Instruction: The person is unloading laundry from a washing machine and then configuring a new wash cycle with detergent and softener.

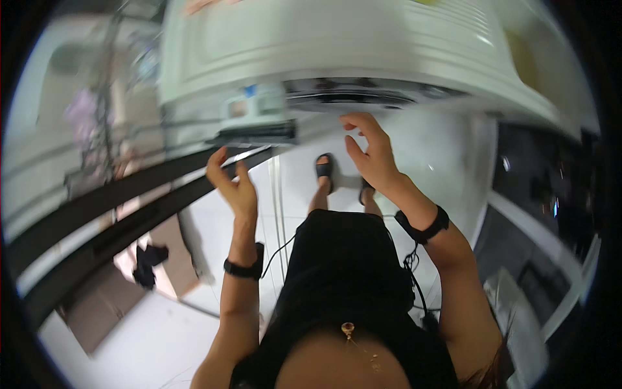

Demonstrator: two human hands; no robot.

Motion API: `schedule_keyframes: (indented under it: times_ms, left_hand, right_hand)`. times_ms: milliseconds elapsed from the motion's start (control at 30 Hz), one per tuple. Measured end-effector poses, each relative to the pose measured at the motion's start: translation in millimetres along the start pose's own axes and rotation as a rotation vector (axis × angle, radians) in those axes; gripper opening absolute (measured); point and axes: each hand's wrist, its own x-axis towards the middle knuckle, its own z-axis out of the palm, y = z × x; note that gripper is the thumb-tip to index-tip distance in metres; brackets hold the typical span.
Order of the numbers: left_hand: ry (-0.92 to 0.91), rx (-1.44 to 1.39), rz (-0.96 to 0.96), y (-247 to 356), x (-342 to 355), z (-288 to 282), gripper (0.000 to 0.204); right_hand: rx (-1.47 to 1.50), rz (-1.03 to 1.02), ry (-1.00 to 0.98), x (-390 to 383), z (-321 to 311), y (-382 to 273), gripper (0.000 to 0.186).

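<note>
My left hand is raised with its thumb and fingers apart and nothing in it. Its fingertips are near the dark sliding-door frame, just below a blurred pale box-like thing with a blue spot and a dark lower edge. Whether the fingertips touch the frame I cannot tell. My right hand hangs in the air with fingers loosely curved and a gap between thumb and forefinger. It holds nothing and lies a little below the front edge of a white ridged basin.
Beneath the basin is a dark opening. Left of me, beyond the door frame, stand a brown cabinet and a black cloth. A white-framed glass panel is at the right. My feet stand on the white tiled floor.
</note>
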Motion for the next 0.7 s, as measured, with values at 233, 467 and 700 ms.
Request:
schedule_keyframes:
  times_ms: [233, 467, 700]
  left_hand:
    - [-0.317, -0.101, 0.322, 103.4, -25.9, 81.4, 0.040]
    - [-0.540, -0.099, 0.340, 183.3, -104.2, 166.6, 0.039]
    - [-0.752, -0.063, 0.179, 237.6, -189.5, 233.5, 0.039]
  right_hand:
    - [-0.054, 0.234, 0.511, -61.5, -151.4, 68.2, 0.026]
    - [0.070, 0.470, 0.940, -92.0, -322.3, 246.9, 0.034]
    - [-0.290, 0.572, 0.755, -39.2, -363.6, 347.8, 0.051]
